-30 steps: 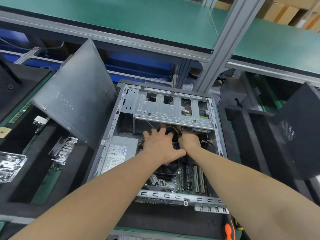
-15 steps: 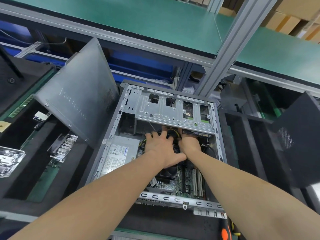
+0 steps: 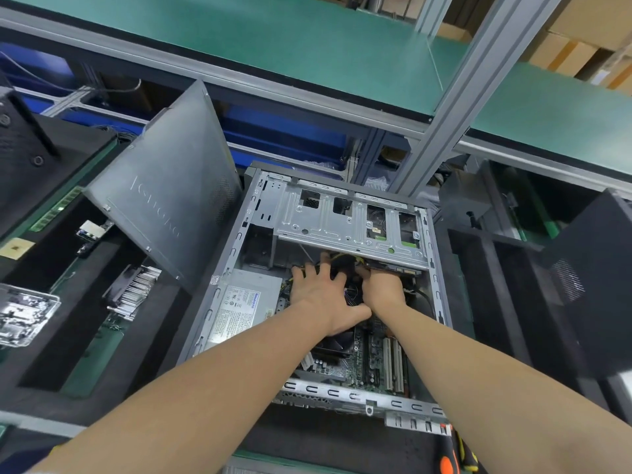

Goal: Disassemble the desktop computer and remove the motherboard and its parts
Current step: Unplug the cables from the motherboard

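Motherboard [image 3: 371, 366] sits mounted in case [image 3: 436, 278], near side. Hands barely shift vs 1 s ago: left hand [image 3: 319, 295] spread flat at cables [image 3: 343, 260] under drive cage [image 3: 342, 227]; right hand [image 3: 384, 289] grip hidden, can't tell. Connector prob still stuck.

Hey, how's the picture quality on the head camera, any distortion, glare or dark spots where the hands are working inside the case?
Head view: wide-angle distortion tilts the aluminium post and stretches the forearms; soft sheen on the leaning side panel, no harsh glare; shadow under the drive cage hides the fingers of the right hand, while the left hand reads clearly.
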